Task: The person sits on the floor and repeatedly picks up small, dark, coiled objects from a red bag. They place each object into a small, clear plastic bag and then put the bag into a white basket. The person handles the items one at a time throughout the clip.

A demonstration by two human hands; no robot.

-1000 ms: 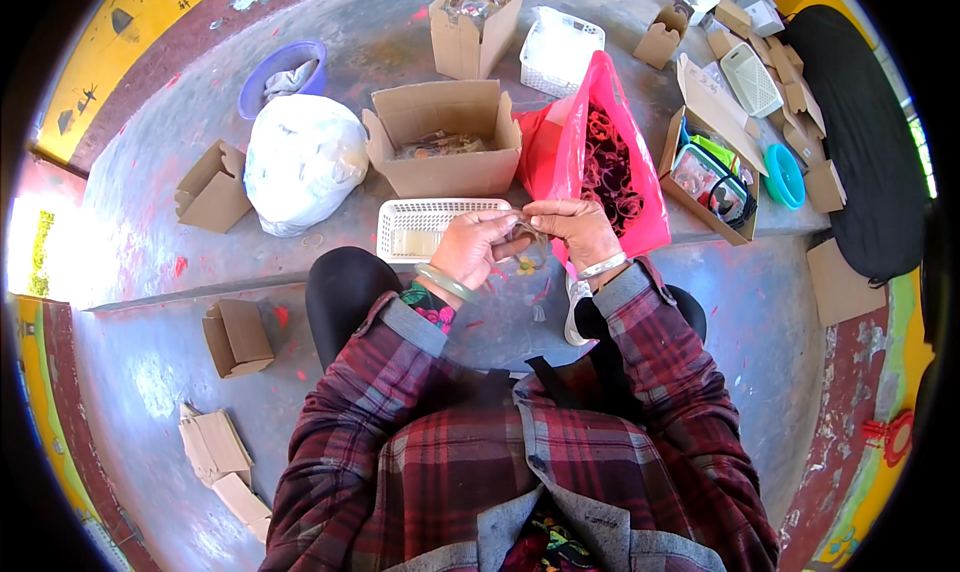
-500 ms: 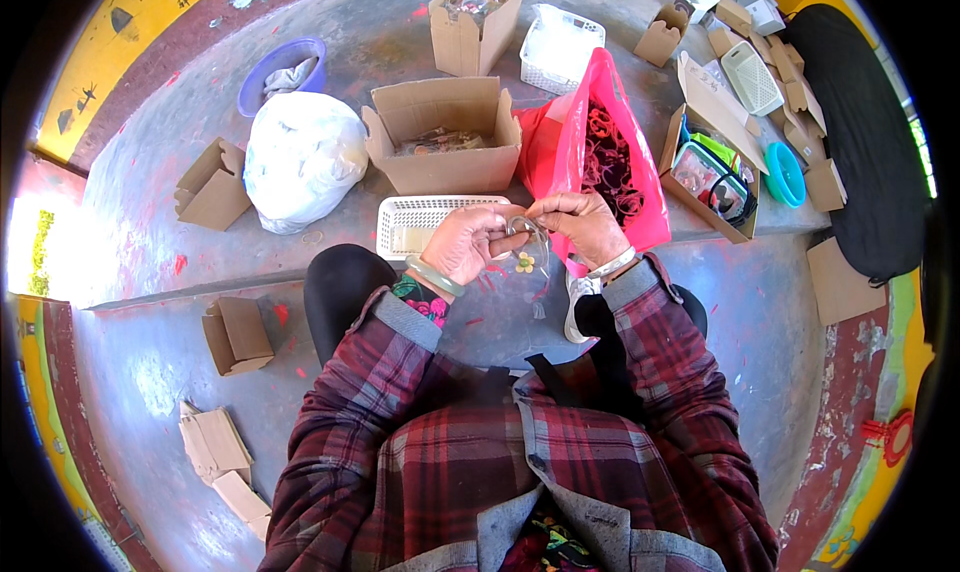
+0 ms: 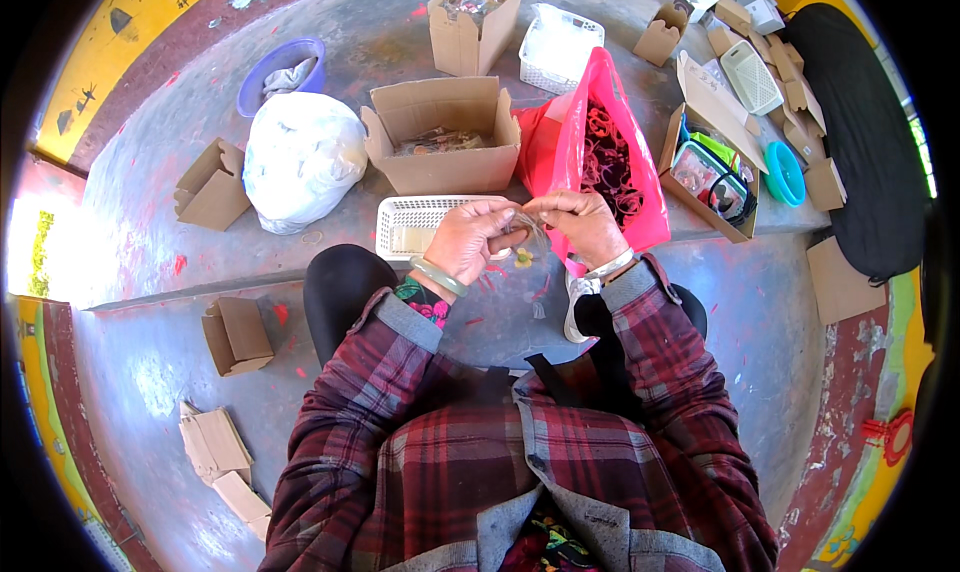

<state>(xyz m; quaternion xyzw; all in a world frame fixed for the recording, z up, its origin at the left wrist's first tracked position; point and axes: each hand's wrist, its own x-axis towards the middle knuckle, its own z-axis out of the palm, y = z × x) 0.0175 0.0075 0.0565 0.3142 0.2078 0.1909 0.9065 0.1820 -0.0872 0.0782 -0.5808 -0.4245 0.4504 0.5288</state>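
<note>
Between both hands is a thin, pale cord loop with a yellow flower charm (image 3: 523, 258) hanging below it. My left hand (image 3: 470, 236) is closed, its thumb and fingers pinching the loop. From the other side, my right hand (image 3: 586, 224) pinches the loop's upper part, and the fingertips of both hands nearly meet. Fine strands blur around them. Beneath my left hand lies a shallow white plastic basket (image 3: 392, 212), partly covered by it. Just beyond my right hand stands a pink plastic bag (image 3: 650, 202) full of dark red cords (image 3: 607, 162).
A cardboard box (image 3: 440, 175) with small packets stands beyond the basket. Left of it are a stuffed white bag (image 3: 305, 162), a small open carton (image 3: 212, 184) and a purple basin (image 3: 245, 92). Rightward are an open box of supplies (image 3: 735, 230) and a turquoise basin (image 3: 787, 175). A step edge (image 3: 180, 292) crosses the floor.
The cord loop has turned and looks narrower between my fingers, and the flower charm has shifted slightly left. My hands have barely moved.
</note>
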